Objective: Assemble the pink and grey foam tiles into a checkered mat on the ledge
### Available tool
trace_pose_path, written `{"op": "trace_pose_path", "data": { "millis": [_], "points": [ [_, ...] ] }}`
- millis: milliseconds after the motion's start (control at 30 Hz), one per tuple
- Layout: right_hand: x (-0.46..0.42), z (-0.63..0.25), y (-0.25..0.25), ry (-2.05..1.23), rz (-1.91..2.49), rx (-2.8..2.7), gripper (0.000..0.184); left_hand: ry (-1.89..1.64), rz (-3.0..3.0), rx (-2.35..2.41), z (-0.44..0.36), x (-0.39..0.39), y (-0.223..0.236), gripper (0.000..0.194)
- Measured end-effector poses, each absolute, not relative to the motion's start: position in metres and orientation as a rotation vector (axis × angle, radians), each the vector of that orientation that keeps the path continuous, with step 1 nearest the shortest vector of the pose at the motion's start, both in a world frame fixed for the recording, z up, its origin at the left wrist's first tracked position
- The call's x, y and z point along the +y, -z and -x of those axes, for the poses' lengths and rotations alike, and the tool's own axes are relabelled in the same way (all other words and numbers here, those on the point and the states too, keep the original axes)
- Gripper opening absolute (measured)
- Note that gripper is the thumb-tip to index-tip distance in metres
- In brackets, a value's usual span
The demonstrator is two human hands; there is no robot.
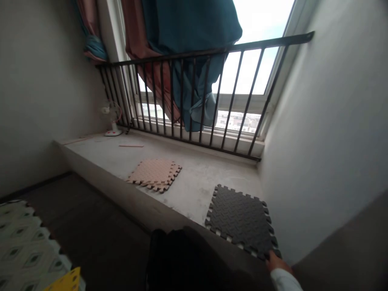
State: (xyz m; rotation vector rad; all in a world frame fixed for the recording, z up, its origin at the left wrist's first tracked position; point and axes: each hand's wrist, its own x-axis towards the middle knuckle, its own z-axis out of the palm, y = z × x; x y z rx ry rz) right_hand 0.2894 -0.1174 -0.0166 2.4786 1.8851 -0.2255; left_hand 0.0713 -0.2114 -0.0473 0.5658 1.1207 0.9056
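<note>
My right hand (276, 262) shows at the bottom right, in a white cuff, its fingers touching the near corner of a dark grey foam puzzle mat (241, 220) that lies flat on a raised concrete ledge (197, 186). Only part of the hand is visible, and I cannot tell whether the fingers grip the mat's edge or merely rest on it. A beige foam puzzle mat (154, 173), with a second one under it, lies further left on the ledge. My left hand is out of sight.
A black barred railing (194, 101) fences the window, with teal and reddish curtains (188, 36) hanging behind it. A small white desk fan (112, 119) stands at the ledge's far left. A patterned mat (21, 246) and a yellow piece (65, 281) lie on the floor at lower left.
</note>
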Motion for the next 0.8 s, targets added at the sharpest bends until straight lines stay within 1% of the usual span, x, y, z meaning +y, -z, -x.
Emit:
{"op": "trace_pose_path", "data": {
  "millis": [100,200,333,400,467,500,567,600,700,800],
  "points": [
    [-0.11,-0.295,0.027,0.213,-2.439,1.962,0.028,-0.942,-0.579,1.129,-0.054,-0.193,0.044,0.042],
    [-0.098,-0.284,0.012,0.211,-2.293,2.014,0.027,-0.974,-0.618,1.124,-0.055,-0.19,0.043,0.044],
    [-0.071,-0.254,-0.015,0.046,-2.216,2.116,0.041,-1.02,-0.691,1.099,-0.062,-0.194,0.032,0.042],
    [-0.054,-0.242,-0.019,-0.066,-2.266,2.112,0.049,-1.096,-0.791,1.129,-0.046,-0.179,0.012,0.03],
    [-0.037,-0.238,-0.015,-0.177,-2.355,2.052,0.054,-1.206,-1.021,1.34,-0.008,-0.147,-0.017,0.02],
    [-0.029,-0.238,-0.01,-0.225,-2.389,2.027,0.055,-1.189,-1.127,1.539,0.016,-0.127,-0.033,0.022],
    [-0.016,-0.245,0.004,-0.274,-2.41,2.024,0.054,-0.931,-1.279,2.051,0.07,-0.088,-0.06,0.027],
    [-0.011,-0.249,0.013,-0.285,-2.404,2.049,0.052,-0.881,-1.265,2.17,0.096,-0.07,-0.07,0.028],
    [0.001,-0.264,0.041,-0.267,-2.384,2.143,0.046,-0.748,-1.235,2.394,0.155,-0.03,-0.079,0.029],
    [0.007,-0.273,0.062,-0.236,-2.406,2.185,0.044,-0.589,-1.224,2.552,0.181,-0.004,-0.067,0.03]
  ]
}}
